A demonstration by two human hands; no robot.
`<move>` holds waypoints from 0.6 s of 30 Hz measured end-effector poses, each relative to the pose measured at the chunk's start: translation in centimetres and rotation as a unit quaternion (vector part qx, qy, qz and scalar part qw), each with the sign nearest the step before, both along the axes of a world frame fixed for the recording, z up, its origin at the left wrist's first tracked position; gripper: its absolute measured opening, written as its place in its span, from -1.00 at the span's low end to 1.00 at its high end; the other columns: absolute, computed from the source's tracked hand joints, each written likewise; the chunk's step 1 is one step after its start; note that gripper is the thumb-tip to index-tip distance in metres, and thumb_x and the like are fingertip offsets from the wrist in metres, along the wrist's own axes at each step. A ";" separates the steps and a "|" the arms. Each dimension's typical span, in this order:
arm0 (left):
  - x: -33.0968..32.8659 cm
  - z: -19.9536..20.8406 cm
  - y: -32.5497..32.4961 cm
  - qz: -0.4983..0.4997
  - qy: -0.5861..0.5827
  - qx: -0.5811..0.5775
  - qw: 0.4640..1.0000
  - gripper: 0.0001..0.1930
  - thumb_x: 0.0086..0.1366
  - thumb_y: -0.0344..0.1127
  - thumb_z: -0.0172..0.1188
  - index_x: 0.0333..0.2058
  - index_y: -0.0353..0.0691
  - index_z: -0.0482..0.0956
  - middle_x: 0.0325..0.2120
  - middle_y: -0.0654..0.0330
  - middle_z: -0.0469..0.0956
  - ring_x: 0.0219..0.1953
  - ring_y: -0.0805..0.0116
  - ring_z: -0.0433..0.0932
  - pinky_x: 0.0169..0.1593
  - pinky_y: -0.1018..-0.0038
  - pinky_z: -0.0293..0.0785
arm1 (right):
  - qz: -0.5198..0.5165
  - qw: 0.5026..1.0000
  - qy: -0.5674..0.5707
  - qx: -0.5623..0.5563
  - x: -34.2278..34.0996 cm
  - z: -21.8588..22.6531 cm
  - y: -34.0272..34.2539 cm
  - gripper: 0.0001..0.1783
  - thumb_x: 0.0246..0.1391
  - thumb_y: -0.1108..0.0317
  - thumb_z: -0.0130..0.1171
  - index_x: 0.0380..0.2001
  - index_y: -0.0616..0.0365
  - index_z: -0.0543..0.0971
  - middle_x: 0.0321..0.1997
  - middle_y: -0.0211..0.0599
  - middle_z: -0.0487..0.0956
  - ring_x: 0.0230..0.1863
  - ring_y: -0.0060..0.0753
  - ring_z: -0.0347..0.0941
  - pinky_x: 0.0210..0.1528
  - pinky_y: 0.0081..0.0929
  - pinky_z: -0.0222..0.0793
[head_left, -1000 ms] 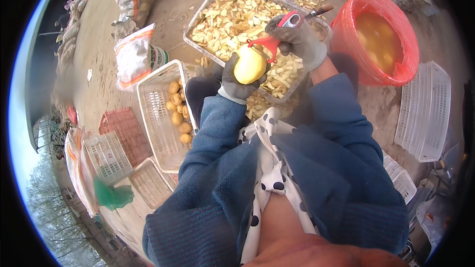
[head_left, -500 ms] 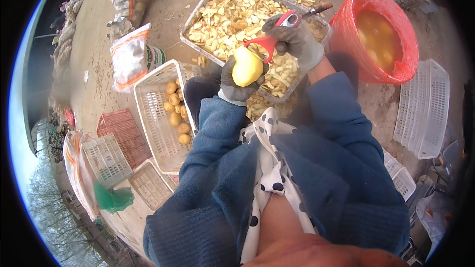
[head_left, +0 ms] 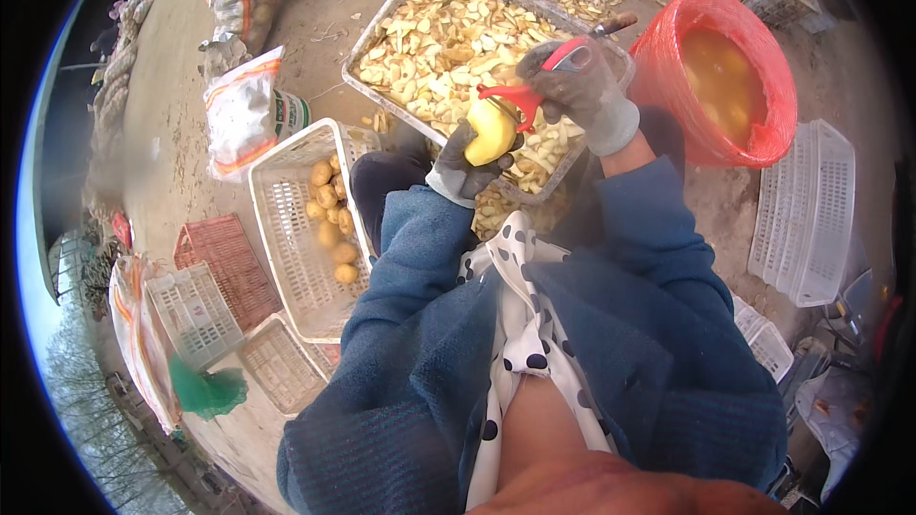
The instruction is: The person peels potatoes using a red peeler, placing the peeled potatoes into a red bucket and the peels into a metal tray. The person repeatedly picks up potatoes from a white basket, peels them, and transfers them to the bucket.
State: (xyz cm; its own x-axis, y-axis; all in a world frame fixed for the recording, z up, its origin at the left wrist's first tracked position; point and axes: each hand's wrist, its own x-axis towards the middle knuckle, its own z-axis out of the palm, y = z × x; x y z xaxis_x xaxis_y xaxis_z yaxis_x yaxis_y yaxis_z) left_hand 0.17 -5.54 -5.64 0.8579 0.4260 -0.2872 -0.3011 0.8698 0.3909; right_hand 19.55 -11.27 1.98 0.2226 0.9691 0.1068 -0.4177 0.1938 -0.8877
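Potato in left hand, peeler close to gloved fingers

The potato (head_left: 491, 131) sits in the left hand (head_left: 464, 164), above the near part of the tub (head_left: 385, 14) of peelings (head_left: 448, 57). The left fingers are curled around its lower side. The right hand (head_left: 577, 91) is clenched on the red peeler (head_left: 520, 97), whose forked head is at the potato's upper end; I cannot tell whether the blade is biting.

Its pale surface looks bare and probably slick, so a hard stroke could squeeze it out of the glove and drop it among the peelings. A skidding blade could run into the left fingers, since they wrap so near the head. Loose glove cloth might also catch in the fork.

A brown-handled tool (head_left: 618, 23) pokes out just beyond the right hand; whether it touches the glove is unclear, but an outward swing could knock it.

The red bucket (head_left: 658, 86), with cloudy yellow liquid inside, stands beside the right knee, limiting elbow room there. By the left knee, a white crate (head_left: 296, 229) with unpeeled potatoes (head_left: 329, 195) hems in that side. Stacked crates (head_left: 801, 215) stand farther right.
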 end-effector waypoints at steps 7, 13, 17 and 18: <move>-0.8 1.2 0.1 0.007 -0.084 -0.011 0.996 -0.34 0.10 0.22 -0.04 0.05 -0.11 0.23 -0.08 0.06 0.33 -0.29 0.14 0.40 -0.45 0.41 0.42 | -0.154 0.978 -0.003 -0.140 1.4 -3.1 2.1 -0.82 -0.16 0.35 0.18 -0.50 0.26 0.49 -0.64 -0.39 0.45 -0.67 -0.61 0.34 -0.66 -0.64 0.22; -1.0 -2.0 1.6 -0.027 -0.093 0.045 0.994 -0.15 -0.14 -0.15 0.34 0.10 -0.32 0.11 -0.03 -0.08 0.30 -0.03 -0.04 0.36 -0.10 0.20 0.46 | -0.169 0.966 -0.080 -0.177 2.0 -2.9 1.2 -0.85 -0.15 0.37 0.17 -0.49 0.22 0.50 -0.63 -0.39 0.46 -0.69 -0.59 0.33 -0.69 -0.65 0.20; -0.3 -0.4 1.2 -0.043 -0.004 0.144 0.989 -0.23 -0.12 -0.19 0.28 0.06 -0.34 0.16 -0.12 -0.02 0.37 -0.12 0.14 0.44 -0.17 0.35 0.50 | -0.077 0.992 0.037 -0.090 -0.6 0.2 0.6 -0.82 -0.18 0.38 0.18 -0.47 0.25 0.49 -0.63 -0.38 0.45 -0.75 -0.61 0.29 -0.76 -0.71 0.13; -0.2 -0.5 1.6 -0.044 0.028 0.187 0.981 -0.25 -0.12 -0.20 0.26 0.06 -0.35 0.17 -0.14 0.00 0.39 -0.15 0.17 0.45 -0.19 0.37 0.50 | -0.050 0.993 0.036 -0.104 -1.5 0.6 0.5 -0.81 -0.18 0.38 0.18 -0.47 0.26 0.49 -0.62 -0.38 0.45 -0.76 -0.62 0.28 -0.77 -0.73 0.12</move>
State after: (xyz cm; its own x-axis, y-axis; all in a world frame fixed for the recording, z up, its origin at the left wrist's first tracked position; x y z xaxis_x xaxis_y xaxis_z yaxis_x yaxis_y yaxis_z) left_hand -0.04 -3.98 -6.16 0.8836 0.4356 -0.1719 -0.2007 0.6840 0.7013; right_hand 18.04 -10.73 2.61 0.3187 0.9411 -0.1126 -0.4694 0.0535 -0.8814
